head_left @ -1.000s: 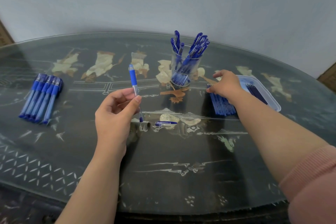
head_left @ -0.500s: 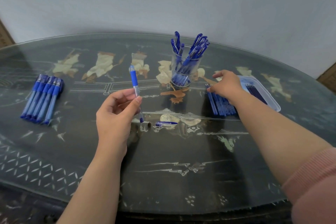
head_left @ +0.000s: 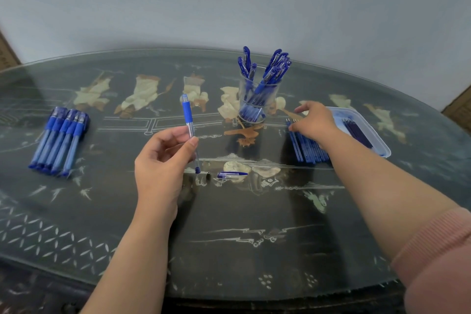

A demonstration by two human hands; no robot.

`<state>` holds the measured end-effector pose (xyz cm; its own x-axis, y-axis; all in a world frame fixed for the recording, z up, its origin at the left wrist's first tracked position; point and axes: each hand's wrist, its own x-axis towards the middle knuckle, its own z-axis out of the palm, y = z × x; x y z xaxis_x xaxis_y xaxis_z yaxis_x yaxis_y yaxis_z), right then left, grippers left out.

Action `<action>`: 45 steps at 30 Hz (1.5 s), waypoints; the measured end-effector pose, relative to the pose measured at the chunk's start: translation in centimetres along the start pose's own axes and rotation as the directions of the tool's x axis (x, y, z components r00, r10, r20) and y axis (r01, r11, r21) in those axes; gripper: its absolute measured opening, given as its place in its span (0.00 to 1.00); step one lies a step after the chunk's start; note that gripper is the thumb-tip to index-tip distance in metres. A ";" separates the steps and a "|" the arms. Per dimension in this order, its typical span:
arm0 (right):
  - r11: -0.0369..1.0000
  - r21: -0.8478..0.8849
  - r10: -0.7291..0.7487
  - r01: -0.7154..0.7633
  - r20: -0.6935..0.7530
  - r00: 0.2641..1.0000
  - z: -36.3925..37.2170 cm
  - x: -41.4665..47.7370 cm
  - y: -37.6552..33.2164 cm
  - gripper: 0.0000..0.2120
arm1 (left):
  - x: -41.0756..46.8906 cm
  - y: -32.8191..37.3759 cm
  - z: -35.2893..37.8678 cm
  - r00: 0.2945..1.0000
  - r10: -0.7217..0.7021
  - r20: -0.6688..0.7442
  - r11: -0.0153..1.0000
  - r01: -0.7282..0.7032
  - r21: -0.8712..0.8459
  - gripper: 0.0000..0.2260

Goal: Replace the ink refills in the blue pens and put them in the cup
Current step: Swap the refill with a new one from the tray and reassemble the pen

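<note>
My left hand pinches an uncapped blue pen barrel and holds it nearly upright over the table's middle. Its cap lies on the glass just right of the barrel's lower end, beside a tiny dark part. My right hand reaches over a row of blue refills with its fingertips on their far ends; whether it grips one is unclear. A clear cup with several blue pens stands behind, between the hands.
A row of several capped blue pens lies at the left. A shallow clear tray with dark refills sits right of my right hand. The glass-topped table has a curved near edge.
Hardly anything moved. My right hand's fingers have shifted slightly on the ends of the refills; my left hand keeps the barrel in place.
</note>
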<state>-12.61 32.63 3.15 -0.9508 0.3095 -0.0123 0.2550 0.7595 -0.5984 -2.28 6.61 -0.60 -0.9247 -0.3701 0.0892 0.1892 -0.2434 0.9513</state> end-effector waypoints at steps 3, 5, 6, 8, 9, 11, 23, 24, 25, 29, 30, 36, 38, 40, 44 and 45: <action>1.000 -0.015 -0.022 0.022 -0.001 1.000 0.1 0.1 0.1 0.21 | 0.0 0.0 0.0 1.000 -0.003 0.001 1.000 0.003 0.002 0.08; 0.999 -0.019 -0.033 0.033 0.001 0.999 0.2 0.1 0.0 0.20 | 0.0 0.0 0.0 1.000 -0.005 -0.001 1.000 0.005 -0.002 0.08; 0.999 -0.023 -0.035 0.035 0.002 0.999 0.3 0.1 0.0 0.20 | 0.0 0.0 0.0 1.000 -0.006 -0.001 1.000 0.006 -0.005 0.08; 0.999 -0.031 -0.033 0.033 0.001 0.999 0.4 0.1 0.0 0.20 | 0.0 -0.1 0.0 1.000 -0.007 0.000 1.000 0.007 -0.008 0.08; 0.999 -0.032 -0.029 0.029 0.001 1.000 0.4 0.1 0.0 0.20 | 0.1 -0.1 0.0 1.000 -0.007 0.000 1.000 0.007 -0.010 0.08; 0.999 -0.033 -0.023 0.023 0.000 1.000 0.5 0.2 0.0 0.20 | 0.1 -0.1 0.0 1.000 -0.005 0.000 1.000 0.005 -0.011 0.08; 1.000 -0.024 0.011 -0.012 -0.022 1.000 0.8 0.4 0.3 0.17 | 0.1 -0.2 -0.1 1.000 -0.013 -0.001 1.000 0.013 -0.016 0.08; 1.000 -0.021 0.013 -0.014 -0.022 1.000 0.8 0.5 0.3 0.17 | 0.1 -0.2 -0.1 1.000 -0.013 -0.001 1.000 0.013 -0.018 0.08; 1.000 -0.020 0.014 -0.014 -0.021 1.000 0.8 0.4 0.3 0.17 | 0.1 -0.2 -0.1 1.000 -0.012 -0.002 1.000 0.012 -0.019 0.08; 1.000 -0.016 0.011 -0.011 -0.019 1.000 0.7 0.5 0.4 0.16 | 0.1 -0.2 -0.1 1.000 -0.013 -0.001 1.000 0.013 -0.022 0.08; 1.000 -0.017 0.011 -0.012 -0.018 1.000 0.7 0.5 0.4 0.16 | 0.1 -0.2 -0.1 1.000 -0.012 -0.002 1.000 0.012 -0.021 0.08; 1.000 -0.016 0.012 -0.012 -0.021 1.000 0.8 0.6 0.4 0.16 | 0.1 -0.1 -0.1 1.000 -0.015 -0.004 1.000 0.015 -0.023 0.08; 1.000 -0.008 0.010 -0.011 -0.027 1.000 0.9 0.6 0.4 0.16 | 0.0 -0.1 -0.1 1.000 -0.017 -0.003 1.000 0.017 -0.026 0.08; 1.000 -0.004 0.010 -0.010 -0.028 1.000 1.0 0.8 0.5 0.16 | 0.0 0.0 -0.1 1.000 -0.018 -0.002 1.000 0.018 -0.023 0.08; 0.999 0.039 -0.002 0.005 -0.074 0.997 0.4 0.9 1.0 0.13 | 0.0 0.0 -0.1 1.000 -0.019 -0.002 1.000 0.019 -0.014 0.08; 0.999 0.050 0.003 0.002 -0.109 0.994 -0.3 1.0 1.5 0.13 | 0.0 0.0 -0.1 1.000 -0.019 -0.001 1.000 0.019 -0.013 0.08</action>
<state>-13.14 34.19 2.47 -0.9251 0.3727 0.0733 0.2438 0.7306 -0.6379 -2.22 6.55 -0.62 -0.9278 -0.3665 0.0703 0.1755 -0.2623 0.9489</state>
